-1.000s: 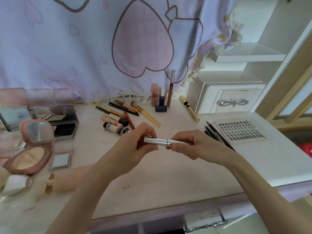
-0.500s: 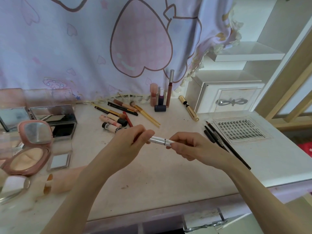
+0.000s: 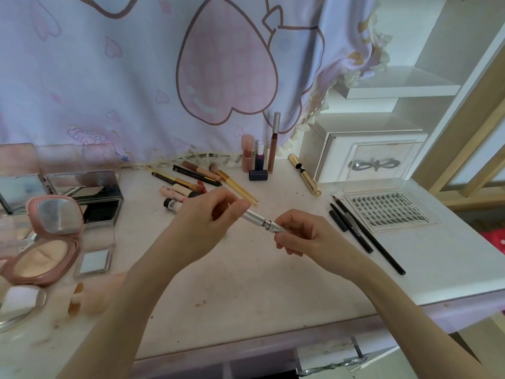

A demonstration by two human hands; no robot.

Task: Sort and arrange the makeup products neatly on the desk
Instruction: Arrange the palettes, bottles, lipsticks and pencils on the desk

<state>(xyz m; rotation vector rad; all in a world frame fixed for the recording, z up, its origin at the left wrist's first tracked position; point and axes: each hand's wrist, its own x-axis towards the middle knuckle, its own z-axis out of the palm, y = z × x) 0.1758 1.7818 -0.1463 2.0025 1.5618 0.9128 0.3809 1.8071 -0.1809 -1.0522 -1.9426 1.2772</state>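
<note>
- Two hands hold one silver pen (image 3: 263,222) up in the air, above the middle of the surface (image 3: 246,283).
- The left hand (image 3: 203,222) has a tight grip on the pen's upper end, with fingers and thumb curled round it.
- The right hand (image 3: 303,236) has a tight grip on the pen's lower end, with the fingers pinching it.
- The pen is tilted, with the end in the left hand higher.
- A little ring goes round the pen, close to the right hand.
- Past the pen, toward the curtain (image 3: 164,77), lies a messy pile of pencils and brushes (image 3: 202,180).
- Behind that pile, some small lip tubes (image 3: 259,157) stand up straight, close to the curtain.
- A gold tube (image 3: 304,175) lies flat, farther from the pen and to its right, near a white drawer box (image 3: 363,151).
- To the right of the pen lie three dark pencils (image 3: 360,231), side by side.
- Just past those pencils is a clear lash tray (image 3: 390,209) with rows of tiny black lashes.
- Far to the left of the pen, a pink powder case (image 3: 43,239) sits open with its mirror up.
- Beside the pink case there is a dark box with a clear lid (image 3: 90,192).
- A small white square case (image 3: 94,262) lies flat, just beside the pink case, on the pen's side.
- Near the front edge, left of the pen, lies a peach tube (image 3: 93,296), partly hidden by the left arm.
</note>
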